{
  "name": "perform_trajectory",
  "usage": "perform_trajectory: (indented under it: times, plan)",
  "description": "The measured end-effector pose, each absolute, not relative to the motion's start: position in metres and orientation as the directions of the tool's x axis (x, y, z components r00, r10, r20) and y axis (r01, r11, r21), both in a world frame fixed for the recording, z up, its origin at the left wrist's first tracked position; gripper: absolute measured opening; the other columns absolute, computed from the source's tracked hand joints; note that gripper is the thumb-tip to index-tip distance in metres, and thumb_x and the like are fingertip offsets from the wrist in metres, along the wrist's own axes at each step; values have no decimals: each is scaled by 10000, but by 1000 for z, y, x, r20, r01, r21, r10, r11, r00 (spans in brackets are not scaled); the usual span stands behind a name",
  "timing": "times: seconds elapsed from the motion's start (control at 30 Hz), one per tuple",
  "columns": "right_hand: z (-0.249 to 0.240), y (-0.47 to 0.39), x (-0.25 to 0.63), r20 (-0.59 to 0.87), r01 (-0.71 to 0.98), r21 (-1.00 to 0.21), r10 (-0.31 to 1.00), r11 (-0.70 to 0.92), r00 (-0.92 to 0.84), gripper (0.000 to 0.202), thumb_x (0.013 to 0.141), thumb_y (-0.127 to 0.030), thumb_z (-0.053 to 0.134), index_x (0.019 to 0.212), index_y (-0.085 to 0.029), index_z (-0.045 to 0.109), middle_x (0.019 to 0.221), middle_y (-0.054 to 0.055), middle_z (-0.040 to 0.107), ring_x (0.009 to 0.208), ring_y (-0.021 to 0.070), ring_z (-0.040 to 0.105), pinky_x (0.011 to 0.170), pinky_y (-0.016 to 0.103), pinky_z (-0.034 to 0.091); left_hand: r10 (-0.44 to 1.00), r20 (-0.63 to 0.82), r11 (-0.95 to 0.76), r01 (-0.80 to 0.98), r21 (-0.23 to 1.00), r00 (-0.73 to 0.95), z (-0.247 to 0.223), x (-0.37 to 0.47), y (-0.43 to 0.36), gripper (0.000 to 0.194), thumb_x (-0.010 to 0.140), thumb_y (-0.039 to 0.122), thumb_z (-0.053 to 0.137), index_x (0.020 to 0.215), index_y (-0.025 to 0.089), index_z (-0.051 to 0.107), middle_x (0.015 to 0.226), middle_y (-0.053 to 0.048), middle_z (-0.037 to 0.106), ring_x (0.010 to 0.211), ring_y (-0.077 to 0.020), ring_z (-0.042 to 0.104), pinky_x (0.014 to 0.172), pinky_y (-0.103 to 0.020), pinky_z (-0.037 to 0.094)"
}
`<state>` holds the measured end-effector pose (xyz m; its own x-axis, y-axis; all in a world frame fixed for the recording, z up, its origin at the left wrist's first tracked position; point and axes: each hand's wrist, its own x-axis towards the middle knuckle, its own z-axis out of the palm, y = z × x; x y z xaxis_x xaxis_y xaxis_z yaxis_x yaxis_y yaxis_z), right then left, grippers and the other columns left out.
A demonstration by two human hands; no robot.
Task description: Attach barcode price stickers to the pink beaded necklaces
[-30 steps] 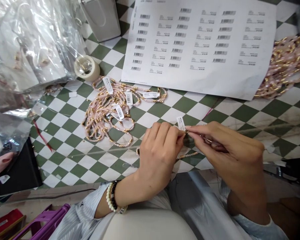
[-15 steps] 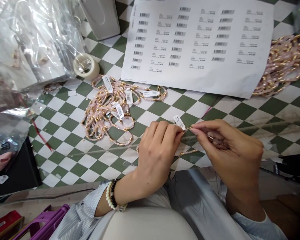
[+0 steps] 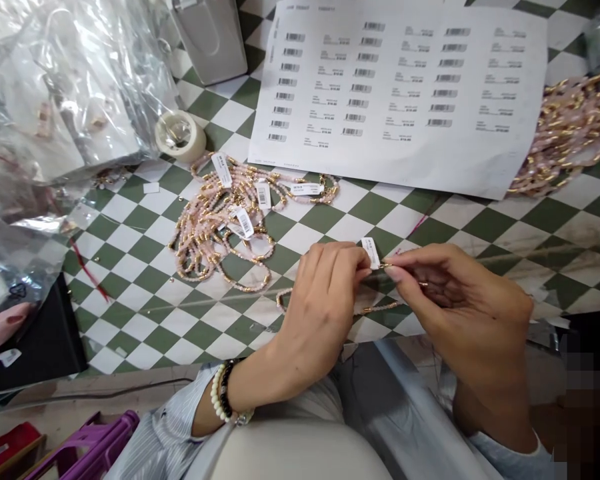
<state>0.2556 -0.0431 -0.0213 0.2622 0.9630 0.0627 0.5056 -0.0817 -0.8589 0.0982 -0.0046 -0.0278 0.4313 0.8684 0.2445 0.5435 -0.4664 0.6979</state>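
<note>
A beaded necklace (image 3: 380, 307) in pink and gold hangs between my hands, and part of its strand runs along the table behind my left hand. My left hand (image 3: 317, 303) is closed in a pinch at one end, beside a white price tag (image 3: 371, 252); its fingertips are partly hidden. Thumb and forefinger of my right hand (image 3: 463, 293) pinch the small gold clasp (image 3: 386, 265), with more beads showing inside the palm. To the left lies a pile of similar necklaces (image 3: 215, 223), several bearing white tags.
A sheet of barcode labels (image 3: 400, 150) lies behind my hands. More beaded strands (image 3: 565, 133) are heaped at the right. On the left are a tape roll (image 3: 197, 143), a grey box (image 3: 215, 47) and clear plastic bags (image 3: 105, 87). The checkered table's (image 3: 190, 350) front edge is near my body.
The tag between my hands now stands more upright. Both hands still pinch the necklace and have shifted slightly right in view. The rest of the scene has shifted slightly too, with the camera.
</note>
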Motion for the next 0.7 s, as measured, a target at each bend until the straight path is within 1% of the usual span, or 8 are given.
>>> perform_trajectory:
  times: [0.07, 0.17, 0.23, 0.33, 0.47, 0.6, 0.63, 0.7]
  plan:
    - [-19, -45, 250, -33, 339, -931, 955, -138, 295, 78, 880, -180, 747, 919, -246, 736, 871, -18, 724, 746, 107, 683, 600, 196, 528, 891, 167, -371, 465, 804, 422, -22, 93, -4, 134, 1033, 74, 454, 1003, 194, 504, 907, -11, 608, 826, -131, 554, 764, -250, 459]
    - [-14, -46, 240, -136, 149, -971, 944, -187, 300, 32, 899, -203, 735, 904, -234, 729, 748, -29, 665, 597, 73, 604, 524, 183, 493, 922, 33, -165, 314, 935, 386, -12, 85, -4, 137, 1042, 91, 460, 1031, 210, 527, 915, 8, 602, 813, -100, 580, 758, -218, 474]
    - [-11, -45, 232, -188, 74, -973, 932, -221, 309, 21, 911, -234, 729, 892, -228, 723, 685, -39, 629, 506, 53, 526, 473, 181, 456, 921, -39, -49, 216, 975, 387, -7, 78, -5, 137, 1053, 124, 471, 1083, 223, 561, 982, 5, 618, 864, -91, 600, 801, -209, 489]
    - [-10, -45, 221, -231, -1, -970, 917, -243, 325, 52, 922, -267, 721, 885, -232, 718, 702, -37, 652, 491, 42, 518, 447, 162, 431, 907, -133, 70, 169, 983, 401, -2, 67, -7, 153, 1060, 174, 488, 1148, 240, 594, 1027, -1, 621, 878, -86, 605, 790, -191, 497]
    - [-9, -46, 211, -229, 20, -969, 925, -246, 304, 29, 906, -278, 740, 892, -259, 722, 722, -47, 662, 546, 39, 558, 475, 126, 441, 901, -155, 107, 139, 985, 405, 1, 50, -5, 187, 1049, 198, 526, 1211, 260, 596, 963, 2, 599, 865, -90, 600, 757, -177, 493]
    - [-7, -46, 201, -260, 52, -962, 955, -269, 142, 297, 775, -278, 857, 1039, -305, 722, 754, -55, 644, 625, 74, 597, 529, 152, 470, 873, -76, 89, -4, 996, 482, 6, 32, -1, 216, 1044, 142, 514, 1211, 249, 598, 1007, -10, 604, 882, -85, 605, 788, -169, 515]
    - [-5, -46, 198, -268, 69, -959, 960, -273, 83, 279, 782, -286, 849, 1034, -294, 727, 746, -51, 638, 621, 80, 589, 530, 164, 466, 863, -52, 78, -29, 997, 503, 8, 27, 0, 220, 1040, 127, 513, 1207, 241, 600, 1012, -14, 607, 881, -86, 609, 790, -171, 523]
    - [-1, -44, 193, -250, 143, -958, 968, -247, 2, 98, 848, -301, 787, 910, -243, 739, 712, -33, 630, 601, 86, 557, 526, 188, 442, 860, 7, 29, -62, 998, 510, 13, 17, 1, 236, 1028, 95, 516, 1198, 230, 607, 1029, -22, 622, 890, -90, 625, 793, -172, 535]
